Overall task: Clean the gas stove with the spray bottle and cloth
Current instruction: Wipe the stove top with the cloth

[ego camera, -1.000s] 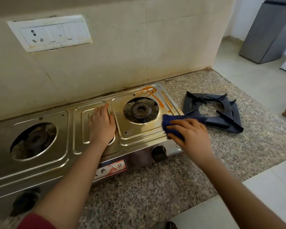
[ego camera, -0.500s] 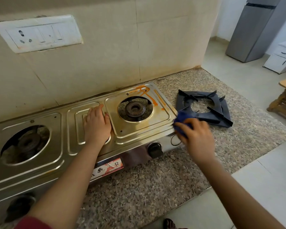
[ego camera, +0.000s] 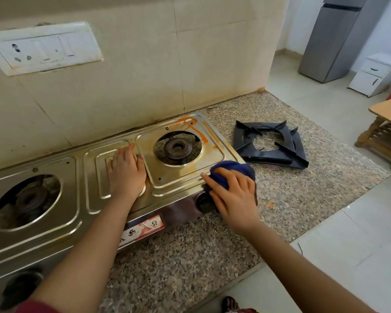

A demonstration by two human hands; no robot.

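Observation:
A steel gas stove (ego camera: 95,199) lies on a speckled granite counter (ego camera: 303,195). Orange stains streak the back right corner by the right burner (ego camera: 177,148). My left hand (ego camera: 125,171) presses flat on the stove's middle panel, fingers apart, holding nothing. My right hand (ego camera: 234,195) grips a bunched dark blue cloth (ego camera: 231,171) against the stove's front right corner, partly covering the right knob. No spray bottle is in view.
Two dark pan supports (ego camera: 269,145) lie stacked on the counter right of the stove. The left burner (ego camera: 29,199) sits open, without a support. A switch plate (ego camera: 43,48) is on the wall. A grey fridge (ego camera: 332,39) and a wooden table (ego camera: 386,129) stand on the floor at right.
My right hand with the cloth swung from the stove's right front area out past its right edge, then back onto the front right corner. The left hand stayed put.

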